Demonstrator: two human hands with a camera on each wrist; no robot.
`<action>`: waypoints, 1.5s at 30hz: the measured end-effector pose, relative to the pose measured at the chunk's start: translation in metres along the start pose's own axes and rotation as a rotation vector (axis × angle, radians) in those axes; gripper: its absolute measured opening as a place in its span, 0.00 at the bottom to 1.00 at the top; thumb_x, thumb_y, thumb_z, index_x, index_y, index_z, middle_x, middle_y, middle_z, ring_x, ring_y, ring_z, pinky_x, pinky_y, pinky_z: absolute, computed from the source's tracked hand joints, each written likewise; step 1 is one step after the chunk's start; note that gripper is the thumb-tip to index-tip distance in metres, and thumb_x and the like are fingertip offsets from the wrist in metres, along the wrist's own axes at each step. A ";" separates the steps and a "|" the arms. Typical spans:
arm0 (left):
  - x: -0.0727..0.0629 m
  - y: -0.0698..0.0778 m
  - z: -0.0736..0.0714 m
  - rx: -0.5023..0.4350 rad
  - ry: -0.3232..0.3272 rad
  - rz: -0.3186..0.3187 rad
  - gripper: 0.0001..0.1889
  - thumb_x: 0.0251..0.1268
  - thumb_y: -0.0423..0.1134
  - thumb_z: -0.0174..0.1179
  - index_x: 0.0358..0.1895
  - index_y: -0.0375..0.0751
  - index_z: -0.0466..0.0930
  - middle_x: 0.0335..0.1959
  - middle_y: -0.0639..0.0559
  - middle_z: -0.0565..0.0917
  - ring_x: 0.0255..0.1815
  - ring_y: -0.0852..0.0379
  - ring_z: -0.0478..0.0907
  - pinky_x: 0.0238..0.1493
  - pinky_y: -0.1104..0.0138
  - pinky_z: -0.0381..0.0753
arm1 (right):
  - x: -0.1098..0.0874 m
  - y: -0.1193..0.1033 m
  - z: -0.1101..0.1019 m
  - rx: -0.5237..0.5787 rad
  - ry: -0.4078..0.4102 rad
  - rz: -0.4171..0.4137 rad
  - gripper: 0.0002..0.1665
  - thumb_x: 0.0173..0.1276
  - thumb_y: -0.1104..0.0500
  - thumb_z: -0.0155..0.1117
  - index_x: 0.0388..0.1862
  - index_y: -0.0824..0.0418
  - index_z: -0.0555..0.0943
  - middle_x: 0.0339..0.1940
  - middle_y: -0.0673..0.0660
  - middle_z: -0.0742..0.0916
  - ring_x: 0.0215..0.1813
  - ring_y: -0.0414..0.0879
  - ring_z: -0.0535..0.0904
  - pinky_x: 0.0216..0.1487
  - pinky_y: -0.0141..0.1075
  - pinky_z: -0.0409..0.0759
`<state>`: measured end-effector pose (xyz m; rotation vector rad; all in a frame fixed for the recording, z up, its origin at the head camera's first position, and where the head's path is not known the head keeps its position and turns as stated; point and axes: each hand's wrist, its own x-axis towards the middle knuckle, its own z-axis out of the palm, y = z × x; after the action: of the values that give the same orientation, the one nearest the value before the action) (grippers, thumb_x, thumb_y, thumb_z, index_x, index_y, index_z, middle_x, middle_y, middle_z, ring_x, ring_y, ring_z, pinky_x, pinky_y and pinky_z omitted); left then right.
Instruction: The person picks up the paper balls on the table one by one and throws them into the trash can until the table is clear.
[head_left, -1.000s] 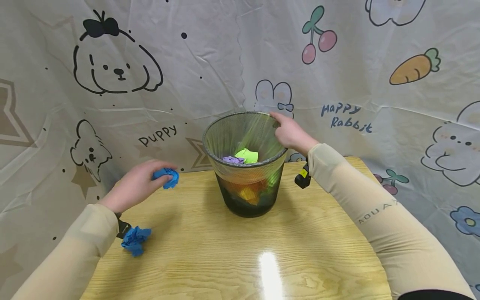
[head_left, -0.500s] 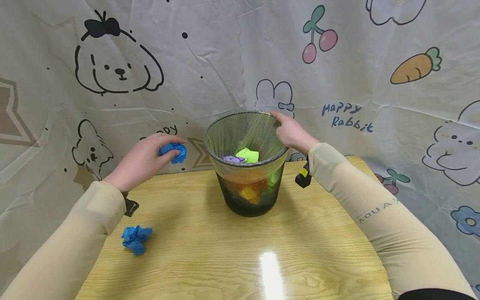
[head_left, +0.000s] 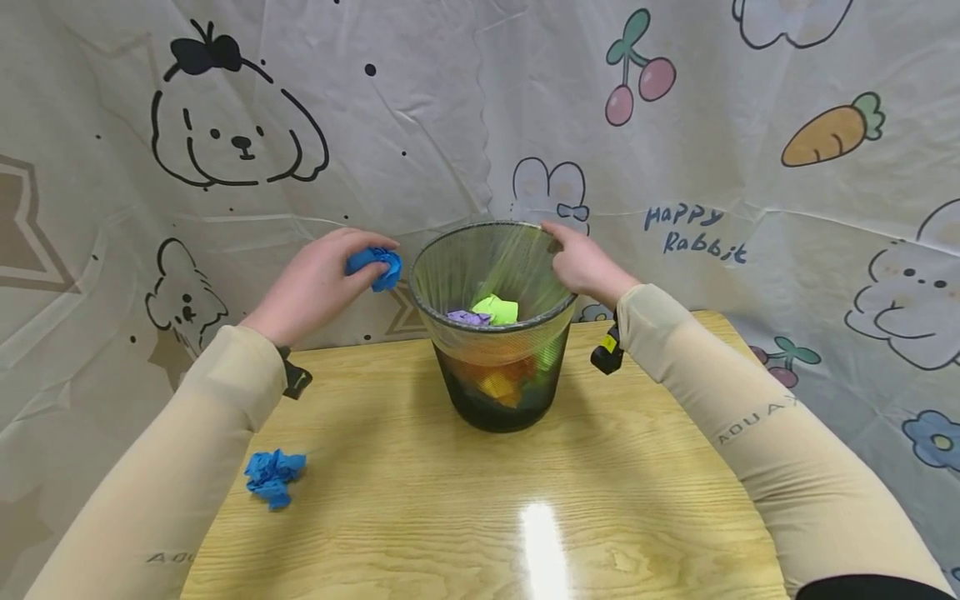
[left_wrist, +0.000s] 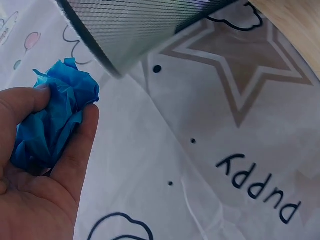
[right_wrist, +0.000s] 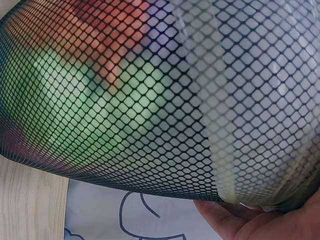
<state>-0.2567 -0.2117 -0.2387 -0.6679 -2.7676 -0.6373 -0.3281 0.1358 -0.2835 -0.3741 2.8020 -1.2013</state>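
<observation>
My left hand (head_left: pixel 318 279) holds a crumpled blue paper ball (head_left: pixel 387 272) just left of a black mesh wastebasket (head_left: pixel 463 398). In the left wrist view, thumb and fingers pinch this blue paper (left_wrist: pixel 60 112) below the basket's rim. My right hand (head_left: pixel 588 265) grips the far right rim of the basket, index finger laid along it. The right wrist view shows fingers (right_wrist: pixel 225 220) at the rim beside the mesh wall (right_wrist: pixel 185 170). A thin clear liner hangs inside. Purple paper (head_left: pixel 468 318) and lime-green paper (head_left: pixel 497 311) lie in it, with orange and yellow pieces showing through the side.
Another crumpled blue paper ball (head_left: pixel 275 477) lies on the wooden table (head_left: pixel 420 517) at the front left. A cartoon-printed curtain (head_left: pixel 420 100) hangs close behind the table. The basket stands near the table's back edge.
My left hand has risen and moved right toward the basket with the blue paper ball. My right hand and the basket have stayed in place.
</observation>
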 end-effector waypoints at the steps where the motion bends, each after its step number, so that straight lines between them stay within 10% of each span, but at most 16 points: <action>1: 0.003 0.002 0.001 -0.002 0.005 0.007 0.19 0.78 0.42 0.58 0.68 0.47 0.79 0.66 0.46 0.77 0.62 0.46 0.76 0.62 0.47 0.74 | 0.000 0.000 0.000 0.002 -0.001 0.001 0.44 0.72 0.72 0.37 0.86 0.54 0.48 0.85 0.57 0.56 0.70 0.55 0.67 0.32 0.38 0.75; 9: 0.021 0.019 0.008 -0.006 0.009 0.065 0.18 0.77 0.39 0.60 0.66 0.45 0.80 0.65 0.46 0.78 0.63 0.46 0.75 0.64 0.49 0.73 | 0.000 0.000 0.000 -0.012 0.011 -0.013 0.44 0.71 0.72 0.38 0.86 0.55 0.49 0.85 0.58 0.56 0.75 0.55 0.62 0.43 0.43 0.75; 16: 0.030 0.031 0.013 -0.007 0.005 0.095 0.18 0.76 0.38 0.61 0.66 0.44 0.81 0.64 0.46 0.79 0.62 0.47 0.74 0.66 0.51 0.72 | 0.001 0.000 0.000 0.002 -0.002 -0.001 0.44 0.72 0.72 0.37 0.86 0.54 0.49 0.85 0.58 0.56 0.60 0.56 0.74 0.27 0.35 0.73; 26: 0.041 0.045 0.025 -0.016 -0.004 0.122 0.16 0.76 0.38 0.61 0.63 0.44 0.82 0.63 0.46 0.79 0.61 0.49 0.75 0.64 0.54 0.74 | 0.000 0.000 0.000 0.012 -0.006 0.004 0.44 0.72 0.72 0.37 0.86 0.53 0.49 0.85 0.57 0.56 0.71 0.54 0.66 0.35 0.40 0.75; 32: 0.047 0.051 0.031 -0.014 -0.021 0.125 0.15 0.77 0.39 0.60 0.62 0.45 0.83 0.60 0.47 0.80 0.58 0.50 0.76 0.62 0.55 0.74 | 0.001 0.001 -0.001 0.013 0.004 0.002 0.44 0.72 0.72 0.37 0.86 0.53 0.49 0.84 0.59 0.58 0.43 0.54 0.74 0.25 0.35 0.72; 45: 0.054 0.058 0.049 -0.004 -0.070 0.136 0.11 0.76 0.39 0.61 0.56 0.46 0.85 0.55 0.51 0.82 0.52 0.54 0.77 0.59 0.59 0.76 | 0.002 0.002 0.000 0.005 0.003 0.003 0.45 0.72 0.71 0.38 0.86 0.52 0.49 0.84 0.58 0.57 0.32 0.47 0.70 0.24 0.34 0.72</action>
<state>-0.2811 -0.1225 -0.2441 -0.8861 -2.7550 -0.6016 -0.3307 0.1364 -0.2848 -0.3684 2.8004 -1.2084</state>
